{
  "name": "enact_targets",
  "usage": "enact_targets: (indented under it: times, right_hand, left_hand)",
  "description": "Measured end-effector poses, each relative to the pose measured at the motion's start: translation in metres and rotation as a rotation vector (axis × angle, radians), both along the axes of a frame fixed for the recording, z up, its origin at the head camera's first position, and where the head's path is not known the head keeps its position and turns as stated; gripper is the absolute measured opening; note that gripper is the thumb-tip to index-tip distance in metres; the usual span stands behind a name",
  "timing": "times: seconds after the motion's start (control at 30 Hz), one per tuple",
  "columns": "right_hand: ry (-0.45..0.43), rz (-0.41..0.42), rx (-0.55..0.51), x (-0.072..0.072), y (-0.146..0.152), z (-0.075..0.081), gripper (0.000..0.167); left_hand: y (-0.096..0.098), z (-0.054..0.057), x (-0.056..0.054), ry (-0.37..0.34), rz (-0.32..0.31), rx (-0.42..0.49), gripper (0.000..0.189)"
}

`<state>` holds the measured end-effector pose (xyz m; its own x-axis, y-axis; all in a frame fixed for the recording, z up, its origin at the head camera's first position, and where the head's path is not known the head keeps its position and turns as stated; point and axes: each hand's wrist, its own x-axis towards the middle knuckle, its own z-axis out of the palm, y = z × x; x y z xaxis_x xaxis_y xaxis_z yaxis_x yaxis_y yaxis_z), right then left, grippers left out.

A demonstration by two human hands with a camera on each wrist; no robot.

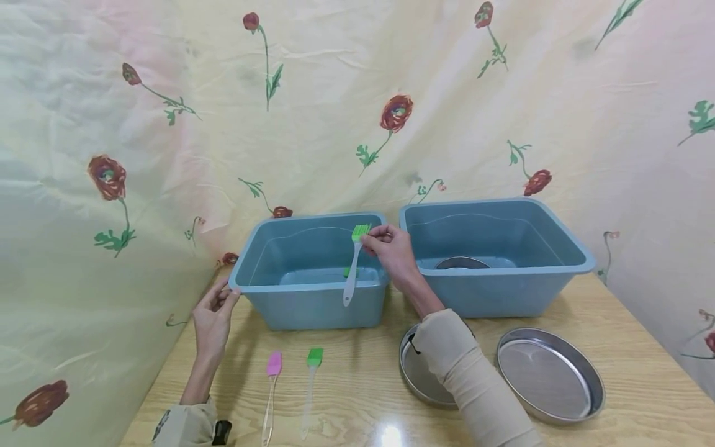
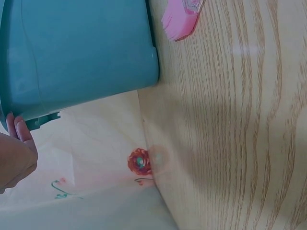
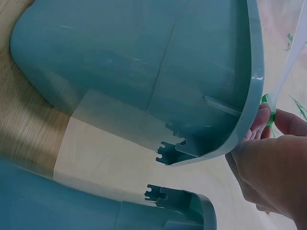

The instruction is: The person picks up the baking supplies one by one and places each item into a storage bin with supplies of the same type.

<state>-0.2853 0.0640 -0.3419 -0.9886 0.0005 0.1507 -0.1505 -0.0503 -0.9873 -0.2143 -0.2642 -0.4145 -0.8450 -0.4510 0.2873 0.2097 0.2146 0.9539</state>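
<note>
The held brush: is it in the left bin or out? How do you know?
Out: the right hand pinches the brush; the right wrist view shows its handle outside the bin's rim.

A pale cloth (image 1: 318,136) printed with red flowers (image 1: 397,113) hung behind and above the right hand's fingers (image 1: 384,231). To the right of those fingers stood a second blue tub (image 1: 486,293), a round metal pan (image 1: 462,264) partly showing inside. Below and rightward, a partly hidden shallow pan (image 1: 422,375) and, farther right, another pan (image 1: 544,379) lay on a wood-grain table (image 1: 357,385). Light glared off the tabletop below the fingers.
</note>
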Motion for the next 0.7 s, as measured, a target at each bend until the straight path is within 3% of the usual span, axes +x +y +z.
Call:
enact_targets:
  times: [0.33,0.7]
  right_hand:
    - [-0.020,-0.012,0.003,-0.008,-0.002,0.004,0.012]
    - [-0.026,-0.037,-0.022,-0.016,-0.001,0.005,0.011]
  left_hand:
    - [0.000,0.000,0.000,-0.021,0.001,-0.005,0.043]
    - [-0.001,-0.001,0.000,0.019,-0.006,-0.001,0.039]
